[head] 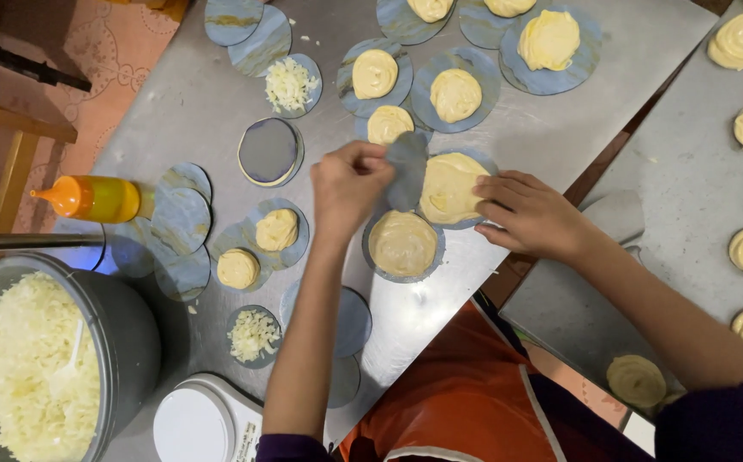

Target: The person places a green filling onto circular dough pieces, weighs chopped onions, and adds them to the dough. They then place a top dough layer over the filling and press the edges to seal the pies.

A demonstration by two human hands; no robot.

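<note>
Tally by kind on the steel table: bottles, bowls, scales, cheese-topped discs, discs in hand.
Orange squeeze bottle: 1
Grey bowl of shredded cheese: 1
White scale: 1
Cheese-topped discs: 2
Grey disc pinched by left hand: 1
Total: 6

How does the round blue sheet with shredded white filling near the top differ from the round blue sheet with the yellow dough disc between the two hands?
The round blue sheet with shredded white filling carries a loose, crumbly pile; the round blue sheet with the yellow dough disc carries a smooth flattened piece nearly covering it. The shredded one lies flat and untouched; the dough one has its edge lifted by the left hand, while the right hand presses it. Both lie on the grey metal table.
</note>
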